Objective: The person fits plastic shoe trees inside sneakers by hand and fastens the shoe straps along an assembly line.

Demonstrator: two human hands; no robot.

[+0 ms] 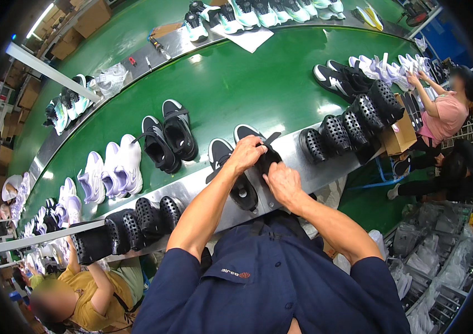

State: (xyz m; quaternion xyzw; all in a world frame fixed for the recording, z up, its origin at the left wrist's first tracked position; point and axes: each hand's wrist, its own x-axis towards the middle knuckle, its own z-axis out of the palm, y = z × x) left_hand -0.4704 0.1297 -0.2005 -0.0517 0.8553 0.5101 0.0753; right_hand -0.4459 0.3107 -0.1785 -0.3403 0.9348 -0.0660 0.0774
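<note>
A black sneaker point(270, 160) with a grey-white toe stands on the metal ledge in front of me, its strap sticking out to the right. My left hand point(247, 152) is closed on the upper near its tongue, fingers pinched together. At the collar and heel of that sneaker, my right hand point(282, 183) is closed too, fingertips pressed to its edge; exactly what they pinch is partly hidden. The matching sneaker point(244, 192) sits just to the left, toe pointing away, partly behind my left forearm.
Black perforated shoe-shaped inserts point(335, 132) line the ledge on the right, more inserts point(148, 215) on the left. A black pair point(179, 131) and white-lilac sneakers point(129, 164) stand on the green conveyor point(220, 83). Co-workers point(447, 114) sit at both sides; a cardboard box point(399, 137) is right.
</note>
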